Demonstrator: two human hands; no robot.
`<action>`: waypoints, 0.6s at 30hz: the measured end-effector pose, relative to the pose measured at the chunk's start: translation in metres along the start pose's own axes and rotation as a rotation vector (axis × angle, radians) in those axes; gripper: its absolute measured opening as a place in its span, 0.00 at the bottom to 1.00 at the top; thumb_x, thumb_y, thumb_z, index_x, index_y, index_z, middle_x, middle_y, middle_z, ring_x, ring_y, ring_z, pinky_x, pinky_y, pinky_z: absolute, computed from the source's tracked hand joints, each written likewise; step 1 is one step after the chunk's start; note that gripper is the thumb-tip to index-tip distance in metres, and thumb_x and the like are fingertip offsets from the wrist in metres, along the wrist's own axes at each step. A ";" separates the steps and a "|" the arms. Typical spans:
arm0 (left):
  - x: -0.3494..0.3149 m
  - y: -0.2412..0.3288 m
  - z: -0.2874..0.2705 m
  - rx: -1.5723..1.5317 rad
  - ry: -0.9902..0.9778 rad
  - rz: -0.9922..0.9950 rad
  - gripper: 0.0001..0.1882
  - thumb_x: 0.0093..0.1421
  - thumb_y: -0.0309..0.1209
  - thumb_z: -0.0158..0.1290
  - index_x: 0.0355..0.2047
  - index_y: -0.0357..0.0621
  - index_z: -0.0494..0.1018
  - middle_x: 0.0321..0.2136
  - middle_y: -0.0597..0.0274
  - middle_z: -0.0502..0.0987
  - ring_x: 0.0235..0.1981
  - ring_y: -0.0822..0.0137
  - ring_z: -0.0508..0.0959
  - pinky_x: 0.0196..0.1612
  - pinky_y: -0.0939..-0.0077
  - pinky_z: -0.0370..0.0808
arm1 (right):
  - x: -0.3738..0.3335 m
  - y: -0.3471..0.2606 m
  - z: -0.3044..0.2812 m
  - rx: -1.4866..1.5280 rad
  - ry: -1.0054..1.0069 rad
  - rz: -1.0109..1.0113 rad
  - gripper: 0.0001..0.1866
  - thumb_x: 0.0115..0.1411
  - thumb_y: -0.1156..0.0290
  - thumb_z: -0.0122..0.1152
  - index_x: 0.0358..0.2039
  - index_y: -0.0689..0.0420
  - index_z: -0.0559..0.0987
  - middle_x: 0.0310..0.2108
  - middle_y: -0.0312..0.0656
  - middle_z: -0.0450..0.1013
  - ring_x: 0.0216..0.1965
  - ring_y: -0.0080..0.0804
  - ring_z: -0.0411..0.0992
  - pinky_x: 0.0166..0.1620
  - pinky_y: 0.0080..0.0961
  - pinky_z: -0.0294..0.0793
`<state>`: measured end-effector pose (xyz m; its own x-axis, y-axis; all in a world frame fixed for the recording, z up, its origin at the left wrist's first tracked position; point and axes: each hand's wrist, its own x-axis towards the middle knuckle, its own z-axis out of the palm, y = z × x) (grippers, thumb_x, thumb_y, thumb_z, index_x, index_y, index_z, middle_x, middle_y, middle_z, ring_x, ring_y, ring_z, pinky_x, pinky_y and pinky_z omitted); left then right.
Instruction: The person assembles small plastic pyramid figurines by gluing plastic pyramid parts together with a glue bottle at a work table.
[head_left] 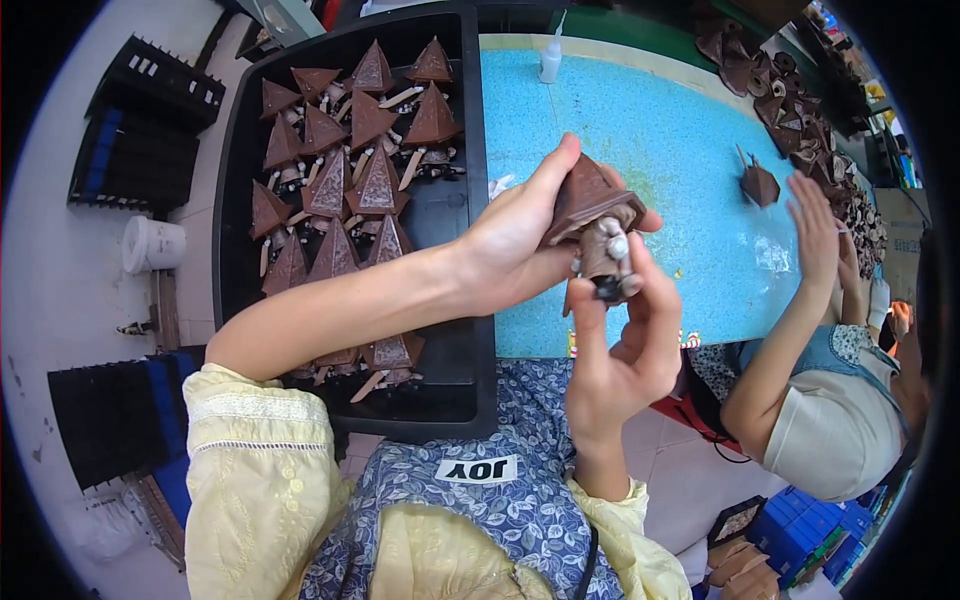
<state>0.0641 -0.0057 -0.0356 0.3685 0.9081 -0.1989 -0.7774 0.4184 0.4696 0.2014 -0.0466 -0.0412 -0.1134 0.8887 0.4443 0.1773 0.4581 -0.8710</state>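
Note:
Over the blue tabletop (520, 140) I hold a small figurine (597, 225) tilted between both hands. It has a dark brown, faceted, pointed top, a lighter brown body with small whitish-grey bits, and a black base. My left hand (515, 225) is closed round the pointed top. The fingertips of my right hand (630, 350) pinch the lower body near the black base. To the left, a black tray (445, 345) bears several similar brown pointed pieces (325, 190), many with flat wooden sticks poking out.
A white squeeze bottle (551, 62) stands at the table's far edge. At the right, a co-worker's hand (815, 225) is near another brown pointed piece (760, 186). Brown parts (790, 110) are heaped along the far right edge. A white bucket (155, 245) is at the left.

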 end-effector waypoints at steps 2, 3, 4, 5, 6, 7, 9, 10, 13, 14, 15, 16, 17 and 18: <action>-0.003 -0.001 -0.002 -0.135 -0.106 -0.025 0.22 0.67 0.52 0.38 0.39 0.47 0.69 0.41 0.50 0.75 0.41 0.60 0.75 0.43 0.69 0.74 | 0.002 -0.013 0.003 -0.101 -0.009 -0.140 0.27 0.49 0.84 0.67 0.50 0.68 0.70 0.41 0.47 0.70 0.41 0.32 0.71 0.47 0.26 0.70; -0.003 -0.004 -0.004 -0.126 -0.103 -0.032 0.22 0.67 0.52 0.38 0.39 0.47 0.69 0.41 0.50 0.75 0.41 0.60 0.75 0.43 0.69 0.74 | -0.001 -0.019 0.004 -0.142 -0.011 -0.144 0.27 0.46 0.85 0.69 0.48 0.67 0.70 0.40 0.48 0.70 0.40 0.33 0.71 0.47 0.26 0.71; -0.001 -0.008 -0.008 -0.193 -0.120 -0.039 0.23 0.66 0.54 0.36 0.40 0.48 0.67 0.41 0.50 0.75 0.39 0.62 0.76 0.39 0.70 0.76 | -0.002 -0.017 0.008 -0.137 -0.002 -0.140 0.27 0.46 0.85 0.69 0.48 0.67 0.70 0.40 0.48 0.70 0.40 0.33 0.71 0.47 0.26 0.71; 0.001 -0.011 -0.009 -0.259 -0.136 -0.046 0.25 0.66 0.57 0.34 0.41 0.49 0.66 0.41 0.50 0.75 0.36 0.63 0.78 0.34 0.72 0.78 | -0.005 -0.013 0.013 -0.035 0.073 -0.173 0.26 0.44 0.85 0.70 0.45 0.66 0.71 0.41 0.50 0.70 0.41 0.35 0.72 0.45 0.26 0.71; 0.002 -0.011 -0.009 -0.278 -0.088 -0.066 0.24 0.64 0.57 0.38 0.40 0.49 0.66 0.39 0.51 0.75 0.33 0.64 0.77 0.33 0.74 0.78 | -0.006 -0.010 0.016 0.066 0.147 -0.206 0.26 0.41 0.86 0.72 0.42 0.65 0.71 0.41 0.51 0.69 0.41 0.37 0.72 0.43 0.26 0.72; 0.003 -0.011 -0.009 -0.269 -0.083 -0.074 0.24 0.64 0.57 0.38 0.40 0.49 0.66 0.39 0.51 0.75 0.33 0.64 0.77 0.33 0.74 0.78 | -0.006 -0.012 0.017 0.071 0.158 -0.201 0.26 0.41 0.86 0.72 0.42 0.65 0.71 0.41 0.51 0.69 0.41 0.37 0.72 0.43 0.26 0.72; 0.003 -0.012 -0.011 -0.402 -0.119 -0.095 0.23 0.64 0.56 0.40 0.40 0.49 0.67 0.38 0.52 0.74 0.30 0.65 0.76 0.31 0.75 0.77 | -0.006 -0.016 0.015 0.017 0.087 -0.206 0.26 0.38 0.88 0.73 0.37 0.64 0.69 0.41 0.52 0.69 0.42 0.39 0.72 0.40 0.27 0.74; 0.002 -0.012 -0.010 -0.396 -0.112 -0.086 0.23 0.64 0.56 0.42 0.39 0.49 0.67 0.36 0.53 0.74 0.29 0.66 0.75 0.31 0.76 0.76 | -0.009 -0.015 0.014 0.006 0.065 -0.201 0.26 0.39 0.89 0.72 0.38 0.64 0.69 0.41 0.52 0.69 0.42 0.39 0.72 0.39 0.26 0.75; 0.001 -0.009 -0.011 -0.361 -0.109 -0.051 0.23 0.64 0.56 0.41 0.38 0.50 0.68 0.37 0.51 0.74 0.29 0.66 0.75 0.30 0.76 0.76 | -0.010 -0.014 0.016 0.030 0.059 -0.189 0.25 0.39 0.89 0.71 0.38 0.64 0.70 0.41 0.52 0.69 0.40 0.39 0.72 0.40 0.27 0.74; -0.002 -0.006 -0.011 -0.360 -0.103 -0.047 0.23 0.64 0.56 0.41 0.38 0.50 0.68 0.37 0.51 0.74 0.29 0.66 0.75 0.30 0.76 0.76 | -0.008 -0.013 0.017 0.037 0.056 -0.188 0.25 0.39 0.89 0.71 0.38 0.64 0.70 0.41 0.52 0.69 0.40 0.39 0.72 0.40 0.27 0.74; -0.005 -0.003 -0.008 -0.283 -0.080 -0.015 0.24 0.65 0.56 0.39 0.38 0.48 0.68 0.36 0.52 0.75 0.29 0.67 0.75 0.31 0.77 0.75 | -0.005 -0.012 0.019 0.027 0.107 -0.207 0.22 0.39 0.87 0.71 0.35 0.64 0.71 0.37 0.51 0.70 0.35 0.39 0.72 0.36 0.27 0.74; -0.009 0.002 -0.006 -0.206 -0.055 0.020 0.24 0.65 0.56 0.38 0.37 0.47 0.69 0.35 0.53 0.75 0.29 0.67 0.76 0.31 0.77 0.75 | -0.004 -0.012 0.021 0.019 0.156 -0.227 0.20 0.39 0.85 0.71 0.33 0.64 0.72 0.33 0.50 0.72 0.30 0.38 0.73 0.32 0.26 0.73; -0.015 0.007 -0.001 -0.205 -0.046 0.037 0.24 0.65 0.56 0.38 0.37 0.47 0.69 0.35 0.53 0.75 0.29 0.67 0.76 0.31 0.77 0.75 | -0.005 -0.011 0.021 0.033 0.143 -0.230 0.20 0.39 0.85 0.71 0.33 0.64 0.72 0.33 0.50 0.72 0.30 0.38 0.73 0.32 0.26 0.73; -0.021 0.014 0.004 0.114 0.090 0.148 0.25 0.66 0.54 0.36 0.37 0.45 0.69 0.36 0.53 0.76 0.32 0.66 0.75 0.34 0.76 0.75 | -0.007 -0.007 0.022 0.042 0.100 -0.127 0.19 0.41 0.84 0.71 0.33 0.64 0.72 0.33 0.49 0.73 0.31 0.37 0.73 0.34 0.26 0.73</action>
<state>0.0477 -0.0188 -0.0215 0.2038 0.9596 -0.1941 -0.7554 0.2802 0.5923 0.1799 -0.0563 -0.0430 -0.0345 0.8222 0.5681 0.1269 0.5675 -0.8135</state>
